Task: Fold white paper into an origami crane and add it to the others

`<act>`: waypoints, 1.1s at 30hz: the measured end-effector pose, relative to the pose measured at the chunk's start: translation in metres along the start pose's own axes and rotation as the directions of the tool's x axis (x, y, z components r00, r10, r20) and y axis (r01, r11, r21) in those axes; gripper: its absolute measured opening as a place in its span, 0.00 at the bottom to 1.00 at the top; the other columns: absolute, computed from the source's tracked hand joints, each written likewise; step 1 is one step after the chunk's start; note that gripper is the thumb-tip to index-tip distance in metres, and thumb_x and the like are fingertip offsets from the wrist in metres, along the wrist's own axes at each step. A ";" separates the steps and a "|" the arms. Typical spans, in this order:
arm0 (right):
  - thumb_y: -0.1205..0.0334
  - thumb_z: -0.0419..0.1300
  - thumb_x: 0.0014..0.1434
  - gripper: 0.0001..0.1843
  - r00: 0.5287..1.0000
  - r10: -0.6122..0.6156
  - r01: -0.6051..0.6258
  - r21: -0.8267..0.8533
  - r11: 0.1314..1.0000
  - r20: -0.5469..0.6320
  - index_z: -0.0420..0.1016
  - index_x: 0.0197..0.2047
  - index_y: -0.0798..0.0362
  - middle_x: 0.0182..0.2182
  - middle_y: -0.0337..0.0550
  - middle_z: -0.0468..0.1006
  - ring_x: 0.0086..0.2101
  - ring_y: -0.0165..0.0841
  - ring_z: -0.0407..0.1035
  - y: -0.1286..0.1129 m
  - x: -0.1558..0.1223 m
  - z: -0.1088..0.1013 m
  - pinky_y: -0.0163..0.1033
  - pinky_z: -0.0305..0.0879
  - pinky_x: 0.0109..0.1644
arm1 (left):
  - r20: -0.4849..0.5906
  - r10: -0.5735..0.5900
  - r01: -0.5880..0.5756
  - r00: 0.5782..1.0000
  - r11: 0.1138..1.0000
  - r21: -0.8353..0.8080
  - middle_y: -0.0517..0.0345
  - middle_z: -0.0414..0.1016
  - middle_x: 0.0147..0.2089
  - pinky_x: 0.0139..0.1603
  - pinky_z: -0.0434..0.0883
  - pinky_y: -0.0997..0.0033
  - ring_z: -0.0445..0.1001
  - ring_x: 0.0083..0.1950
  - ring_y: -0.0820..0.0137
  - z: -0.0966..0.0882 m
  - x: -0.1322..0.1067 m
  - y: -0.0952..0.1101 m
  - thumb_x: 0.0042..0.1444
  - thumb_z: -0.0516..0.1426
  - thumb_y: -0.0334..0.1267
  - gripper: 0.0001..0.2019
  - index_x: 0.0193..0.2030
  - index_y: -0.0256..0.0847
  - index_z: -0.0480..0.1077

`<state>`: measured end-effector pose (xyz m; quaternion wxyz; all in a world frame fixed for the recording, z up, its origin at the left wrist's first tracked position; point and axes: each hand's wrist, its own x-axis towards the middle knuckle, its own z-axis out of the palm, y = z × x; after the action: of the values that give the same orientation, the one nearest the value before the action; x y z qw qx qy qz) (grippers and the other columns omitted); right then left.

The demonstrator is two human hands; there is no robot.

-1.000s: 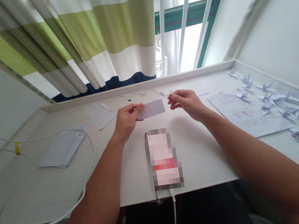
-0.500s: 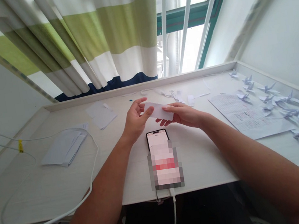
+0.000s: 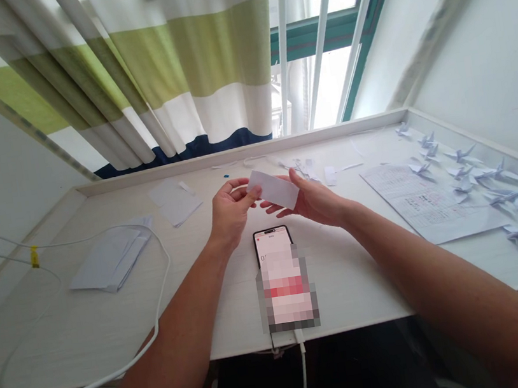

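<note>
A small rectangular piece of white paper [image 3: 274, 190] is held up above the desk, tilted down to the right. My left hand [image 3: 231, 212] pinches its left end, thumb in front and fingers behind. On the right side, my right hand [image 3: 314, 200] holds the paper with its thumb at the upper right edge and its fingers spread behind and below. Just nearer to me lies a phone [image 3: 273, 243], its screen lit and mostly blurred out, with a white cable [image 3: 300, 342] at its lower end.
Several folded paper cranes [image 3: 470, 172] stand on the right, some by or on a printed sheet [image 3: 427, 209]. Stacked paper [image 3: 109, 260] and a loose sheet [image 3: 176, 202] lie left. Paper scraps [image 3: 306, 167] lie behind my hands. A white cord [image 3: 164, 258] loops over my left forearm.
My right thumb has moved from the paper's front face up to its right edge. The paper shows more of its face, and my left hand has shifted slightly left.
</note>
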<state>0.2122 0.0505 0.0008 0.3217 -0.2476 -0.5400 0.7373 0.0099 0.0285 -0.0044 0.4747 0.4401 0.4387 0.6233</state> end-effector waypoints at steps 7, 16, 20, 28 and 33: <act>0.48 0.65 0.69 0.25 0.997 0.008 -0.008 0.002 1.000 -0.078 0.74 0.65 0.47 0.55 0.52 0.82 0.47 0.42 0.80 -0.005 -0.003 -0.002 0.45 0.78 0.49 | 0.045 0.045 -0.051 0.998 0.991 0.125 0.53 0.85 0.34 0.33 0.68 0.69 0.79 0.32 0.68 -0.003 -0.001 0.001 0.44 0.76 0.46 0.25 0.46 0.38 0.77; 0.40 0.58 0.72 0.25 1.000 -0.006 0.007 0.077 0.997 -0.017 0.80 0.53 0.54 0.46 0.55 0.86 0.45 0.43 0.81 0.000 -0.003 0.003 0.52 0.76 0.59 | 0.075 -0.014 0.017 0.997 0.999 -0.040 0.59 0.83 0.34 0.32 0.66 0.73 0.75 0.31 0.74 0.002 -0.003 -0.003 0.41 0.78 0.47 0.27 0.43 0.40 0.73; 0.38 0.57 0.72 0.27 1.000 -0.016 0.015 0.079 0.997 0.012 0.77 0.57 0.52 0.48 0.54 0.86 0.45 0.42 0.82 -0.002 -0.003 0.005 0.53 0.76 0.60 | 0.082 -0.041 0.046 0.996 0.997 -0.065 0.59 0.83 0.36 0.33 0.68 0.71 0.76 0.32 0.72 0.005 -0.005 -0.005 0.40 0.78 0.47 0.28 0.43 0.41 0.72; 0.43 0.60 0.72 0.24 0.997 0.031 -0.034 0.042 0.999 0.066 0.77 0.60 0.51 0.54 0.55 0.84 0.46 0.39 0.82 -0.002 -0.004 -0.002 0.47 0.77 0.57 | 0.023 0.045 -0.047 0.999 0.995 0.090 0.58 0.82 0.30 0.35 0.69 0.69 0.77 0.31 0.70 0.000 -0.002 -0.001 0.42 0.77 0.46 0.30 0.50 0.38 0.76; 0.46 0.65 0.69 0.25 0.997 0.058 -0.055 -0.053 0.997 0.053 0.76 0.64 0.48 0.54 0.51 0.83 0.51 0.41 0.80 -0.005 -0.007 -0.006 0.46 0.75 0.55 | 0.087 0.025 -0.040 0.996 0.984 0.173 0.55 0.85 0.33 0.39 0.74 0.66 0.79 0.32 0.67 -0.004 -0.001 -0.003 0.45 0.76 0.47 0.32 0.56 0.38 0.76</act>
<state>0.2221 0.0500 0.0043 0.2795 -0.2509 -0.5599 0.7385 0.0066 0.0274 -0.0086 0.4424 0.5130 0.4639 0.5708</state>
